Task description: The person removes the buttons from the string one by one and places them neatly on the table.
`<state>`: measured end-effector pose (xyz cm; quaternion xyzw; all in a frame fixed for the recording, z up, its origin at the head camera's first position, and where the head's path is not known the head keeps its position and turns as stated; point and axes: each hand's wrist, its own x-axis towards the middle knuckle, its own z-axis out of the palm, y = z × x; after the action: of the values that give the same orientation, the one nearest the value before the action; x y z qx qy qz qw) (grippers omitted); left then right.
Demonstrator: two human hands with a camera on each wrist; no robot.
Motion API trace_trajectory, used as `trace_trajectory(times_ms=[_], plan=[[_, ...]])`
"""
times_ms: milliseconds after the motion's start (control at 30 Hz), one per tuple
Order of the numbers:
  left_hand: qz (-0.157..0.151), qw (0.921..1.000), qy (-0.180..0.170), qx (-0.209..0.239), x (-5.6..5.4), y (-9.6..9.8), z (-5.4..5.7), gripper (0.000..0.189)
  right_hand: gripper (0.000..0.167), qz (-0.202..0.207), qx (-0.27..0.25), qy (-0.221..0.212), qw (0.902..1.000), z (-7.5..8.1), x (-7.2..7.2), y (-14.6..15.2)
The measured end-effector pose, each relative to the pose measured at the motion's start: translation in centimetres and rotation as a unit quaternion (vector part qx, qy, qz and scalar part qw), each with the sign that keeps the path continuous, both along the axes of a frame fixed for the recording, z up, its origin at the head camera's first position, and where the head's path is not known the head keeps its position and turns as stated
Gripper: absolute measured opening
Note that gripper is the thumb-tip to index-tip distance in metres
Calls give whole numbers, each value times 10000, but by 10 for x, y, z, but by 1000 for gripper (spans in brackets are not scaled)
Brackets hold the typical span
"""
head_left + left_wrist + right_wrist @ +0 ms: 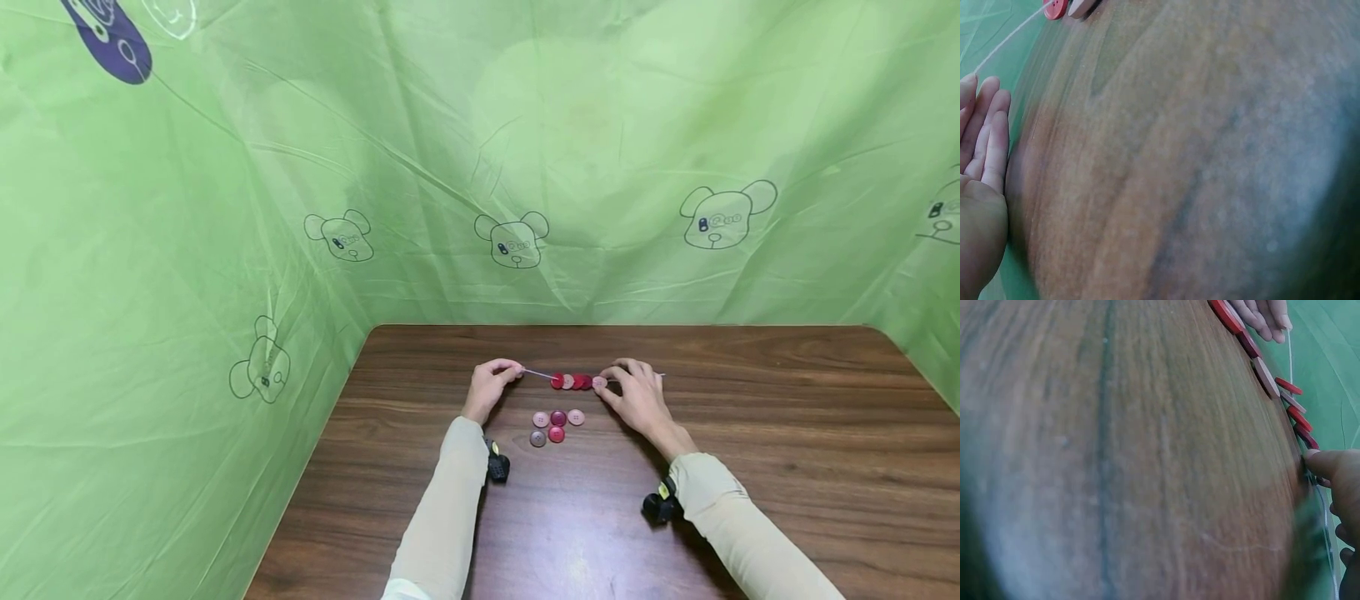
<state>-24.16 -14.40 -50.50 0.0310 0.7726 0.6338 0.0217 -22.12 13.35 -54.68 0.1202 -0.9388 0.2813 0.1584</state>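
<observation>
One string (540,374) — my left hand (493,387) pinches it, my right hand (637,396) a pink button (599,382) just right of the strung buttons (577,382); keeping the string taut should ease sliding.

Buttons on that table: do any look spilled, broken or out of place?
Nothing stands out. Five loose buttons lie in a small group, and the strung buttons form a row on the string between the left hand and right hand. None looks broken, though they are small here.
</observation>
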Motion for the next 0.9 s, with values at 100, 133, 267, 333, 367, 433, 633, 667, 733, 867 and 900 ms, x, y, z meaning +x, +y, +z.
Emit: trace_trajectory(times_ms=[100, 133, 267, 333, 367, 433, 633, 667, 733, 867, 900], plan=[[-6, 10000, -17, -11, 0, 0, 0, 21, 28, -24, 39, -14, 10000, 0, 0, 2], [-6, 10000, -29, -12, 0, 0, 1, 21, 29, -32, 45, -21, 10000, 0, 0, 2], [1, 10000, -94, -23, 0, 0, 1, 23, 28, -43, 63, -28, 10000, 0, 0, 6], [5, 9999, -109, -28, 0, 0, 2, 23, 28, -53, 72, -31, 10000, 0, 1, 8], [2, 9999, -108, -26, 0, 0, 2, 22, 28, -61, 73, -33, 9999, 0, 1, 9], [-4, 10000, -96, -12, 0, 0, 2, 21, 28, -75, 62, -63, 9999, -1, 1, 12], [21, 10000, -73, -11, 0, 1, 1, 20, 28, -87, 40, -126, 9999, -1, 2, 17], [31, 10000, -76, -8, 0, 1, 1, 20, 28, -94, 53, -120, 9999, -1, 2, 18], [50, 10000, -68, 8, -3, 0, -5, 20, 28, -111, 65, -126, 9998, -1, 2, 19], [174, 9998, 35, -25, -14, -1, -26, 15, 30, -158, 87, -159, 9997, -1, 3, 21], [194, 9998, 79, -29, -16, -2, -31, 14, 30, -173, 79, -168, 9997, 0, 3, 22]])
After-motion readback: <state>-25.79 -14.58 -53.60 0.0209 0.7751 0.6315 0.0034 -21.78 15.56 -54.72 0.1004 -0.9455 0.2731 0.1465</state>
